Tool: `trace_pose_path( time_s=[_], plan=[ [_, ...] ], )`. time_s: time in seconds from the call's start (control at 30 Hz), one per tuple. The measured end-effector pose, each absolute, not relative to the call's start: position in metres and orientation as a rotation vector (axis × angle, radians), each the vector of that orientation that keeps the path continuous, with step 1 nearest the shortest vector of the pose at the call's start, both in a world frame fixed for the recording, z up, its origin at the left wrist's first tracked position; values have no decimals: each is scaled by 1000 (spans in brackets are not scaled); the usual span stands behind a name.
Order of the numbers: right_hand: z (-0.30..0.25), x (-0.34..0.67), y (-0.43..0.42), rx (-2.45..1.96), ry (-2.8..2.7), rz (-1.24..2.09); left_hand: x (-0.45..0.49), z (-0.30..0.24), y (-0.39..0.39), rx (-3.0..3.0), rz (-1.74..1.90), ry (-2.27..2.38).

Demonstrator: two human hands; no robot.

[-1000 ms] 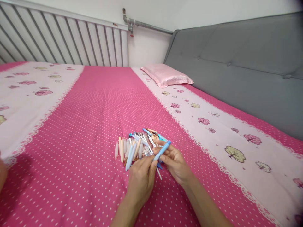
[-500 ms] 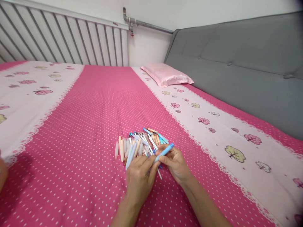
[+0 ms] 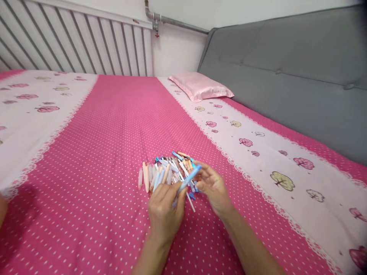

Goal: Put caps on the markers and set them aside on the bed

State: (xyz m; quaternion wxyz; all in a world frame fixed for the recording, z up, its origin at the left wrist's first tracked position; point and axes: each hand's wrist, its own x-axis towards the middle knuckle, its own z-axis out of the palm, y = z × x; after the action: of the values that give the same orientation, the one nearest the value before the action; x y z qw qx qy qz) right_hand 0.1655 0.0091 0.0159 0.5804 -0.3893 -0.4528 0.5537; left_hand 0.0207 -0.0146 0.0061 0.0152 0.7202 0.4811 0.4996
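A light blue pen point(image 3: 187, 178) with a brighter blue end slants up to the right above a pile of pens. My left hand point(image 3: 165, 204) grips its lower end between thumb and fingers. By its upper end is my right hand point(image 3: 213, 189), thumb and fingers apart. Whether a fingertip behind the pen touches it, I cannot tell. Beneath and beyond both hands lie the many pens of the pile point(image 3: 160, 173), in white, peach, blue and brown, loosely heaped on the bedspread. My hands hide its near side. A thin white stick point(image 3: 190, 202) pokes out toward me.
A pink dotted bedspread point(image 3: 114, 137) with white printed bands covers the bed. A pink pillow point(image 3: 200, 86) lies at the back, beside a grey padded headboard point(image 3: 286, 76). Behind are a white radiator point(image 3: 86, 42) and a pipe point(image 3: 183, 23). Part of a person's skin point(image 3: 2, 208) shows at the left edge.
The right hand has loosened from the pen, its thumb and fingers spreading apart. The pen, in my left hand, has shifted slightly left. The camera view has moved a little.
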Motion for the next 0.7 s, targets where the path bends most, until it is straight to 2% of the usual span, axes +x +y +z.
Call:
trace_pose_path(
  time_s=[0.2, 0.33, 0.5, 0.7],
  plan=[
    [-1, 198, 25, -1242, -980, 866, 18, 3, -13, 2081, 1588, 1586],
    [-11, 197, 27, -1334, -1286, 800, 18, 3, -13, 1995, 1571, 1675],
    [-7, 184, 22, -1291, -1743, 471, 19, 3, -12, 1949, 1561, 1726],
    [-11, 196, 21, -1556, -1650, 246, 20, 4, -12, 1941, 1575, 1735]
  ],
)
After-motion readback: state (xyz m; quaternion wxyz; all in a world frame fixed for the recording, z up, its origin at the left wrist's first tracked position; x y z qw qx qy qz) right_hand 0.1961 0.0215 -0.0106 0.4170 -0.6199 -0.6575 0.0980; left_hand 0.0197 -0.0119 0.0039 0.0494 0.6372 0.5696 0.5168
